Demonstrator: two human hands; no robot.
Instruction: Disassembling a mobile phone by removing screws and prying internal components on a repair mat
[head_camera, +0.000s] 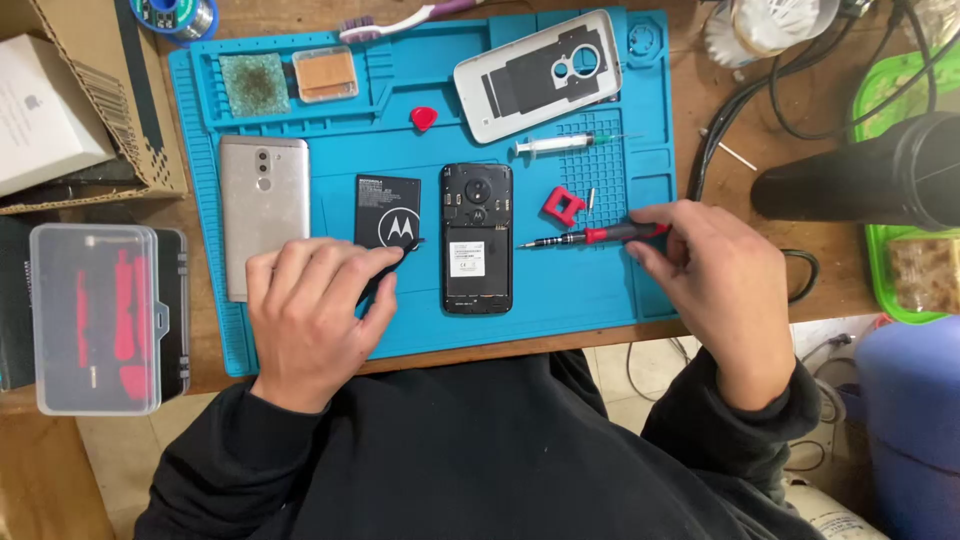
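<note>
Flat black battery (388, 212) pinched by left hand (312, 318) on ribbed blue mat (600, 300). Slim red-black screwdriver (590, 237) gripped by right hand (712, 272), at 3 o'clock of opened phone (477, 238).

Bare blue mat (600, 290) lies open below the screwdriver (590, 237) grip; a red clip (563, 205) crowds above.
</note>
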